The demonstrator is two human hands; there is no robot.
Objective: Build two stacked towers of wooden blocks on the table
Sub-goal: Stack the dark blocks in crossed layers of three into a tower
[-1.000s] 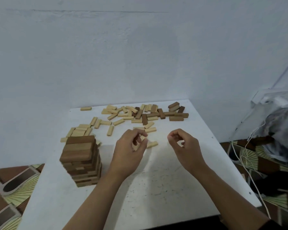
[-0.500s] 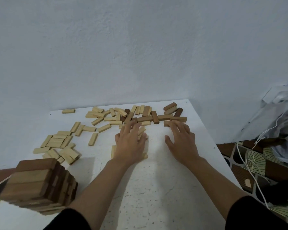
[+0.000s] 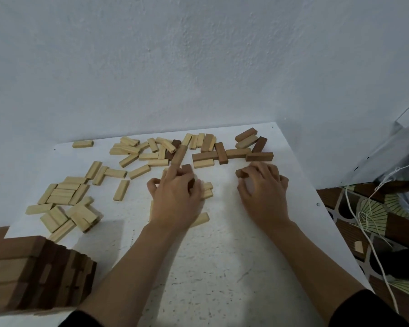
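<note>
Right hand (image 3: 263,187) cups brown block (image 3: 240,173) – gripped, seemingly (half-hidden).

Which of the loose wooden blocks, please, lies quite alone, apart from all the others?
The light block at the table's far left corner, near the wall. Every other loose block touches or crowds a neighbour; this one has bare table all round.
</note>
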